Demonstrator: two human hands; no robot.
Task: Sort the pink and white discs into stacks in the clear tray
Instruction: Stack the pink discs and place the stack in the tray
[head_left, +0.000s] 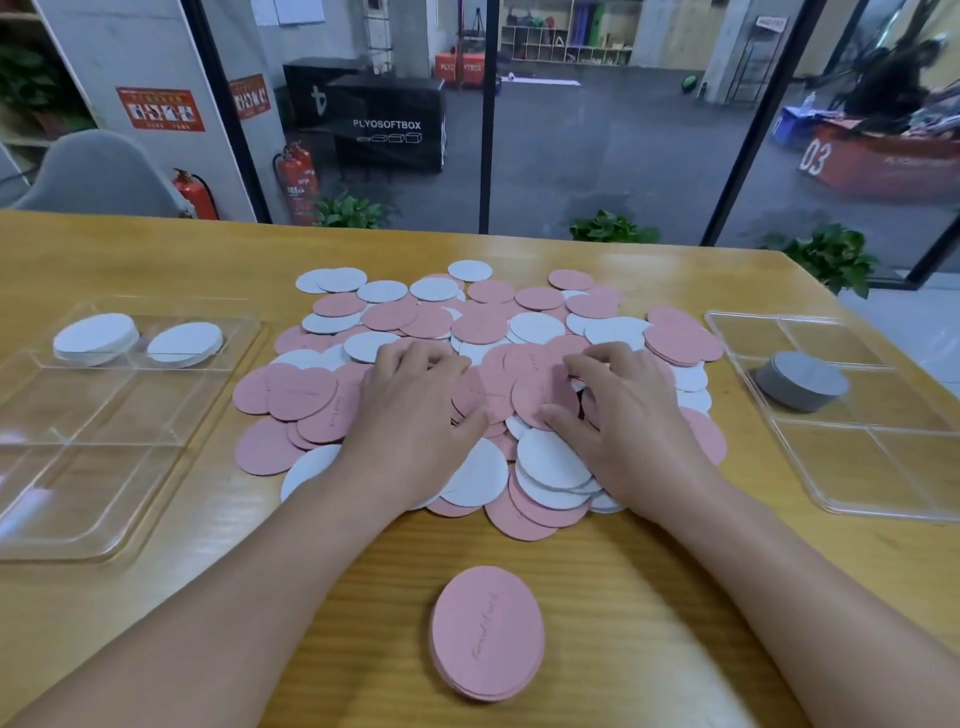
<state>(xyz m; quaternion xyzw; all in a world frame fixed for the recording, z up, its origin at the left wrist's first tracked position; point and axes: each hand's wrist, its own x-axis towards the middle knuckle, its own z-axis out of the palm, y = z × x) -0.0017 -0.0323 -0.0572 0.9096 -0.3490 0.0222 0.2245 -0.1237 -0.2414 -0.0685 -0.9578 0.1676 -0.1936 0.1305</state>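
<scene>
Raking through the mixed pile of discs (483, 332) at frame centre, the left hand (410, 410) rests with curled fingers, the right hand (618, 415) pinches a pink disc (545, 400), probably for the pink stack (488, 634) below, left tray (31, 530) holding white stacks (96, 338).

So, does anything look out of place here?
Yes: a grey disc stack sits in the right clear tray, though only pink and white are sorted. A pink stack sits on the table, outside any tray.
</scene>
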